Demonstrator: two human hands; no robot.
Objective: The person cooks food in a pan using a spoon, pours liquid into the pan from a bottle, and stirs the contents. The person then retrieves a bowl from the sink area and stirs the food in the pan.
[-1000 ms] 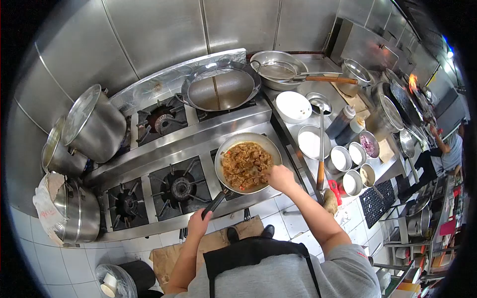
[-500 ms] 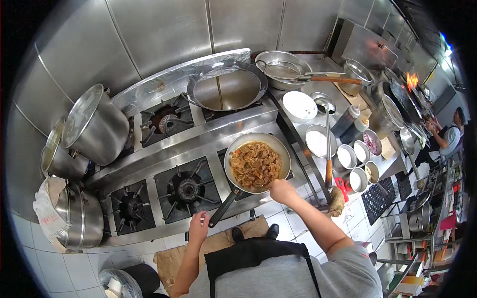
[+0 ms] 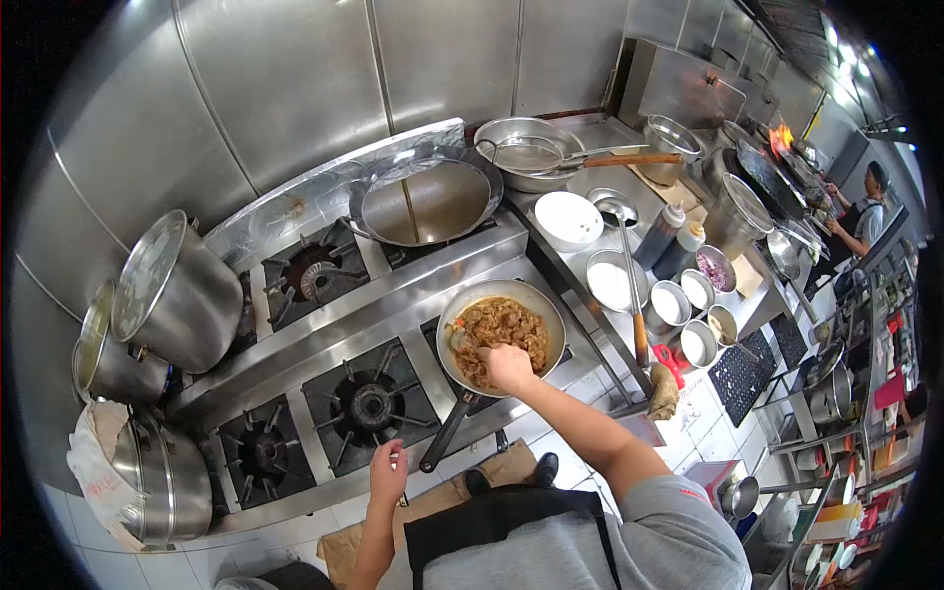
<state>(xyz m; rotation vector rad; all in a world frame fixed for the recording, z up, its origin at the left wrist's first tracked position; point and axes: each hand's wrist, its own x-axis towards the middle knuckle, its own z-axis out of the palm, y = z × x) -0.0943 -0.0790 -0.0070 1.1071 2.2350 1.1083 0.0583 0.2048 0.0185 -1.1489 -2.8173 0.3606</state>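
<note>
A light-coloured frying pan [image 3: 553,339] sits on the front right burner, with brown saucy chunks of food [image 3: 506,329] in it. Over the near side of the pan, my right hand [image 3: 509,370] is closed, knuckles up. Whatever it grips is hidden beneath the fingers. My left hand [image 3: 388,474] hovers just left of the black pan handle [image 3: 447,433], apart from it, with loosely bent fingers and nothing held.
A wok of oil [image 3: 433,202] stands on the back burner. Large pots [image 3: 192,305] crowd the left. To the right are a ladle [image 3: 629,265], ingredient bowls [image 3: 618,280], sauce bottles [image 3: 661,234] and red-handled scissors [image 3: 669,364]. Another person [image 3: 865,221] works near a flame.
My right hand has moved left, from the pan's right rim to over the food. My left hand stays beside the handle. The view has shifted slightly.
</note>
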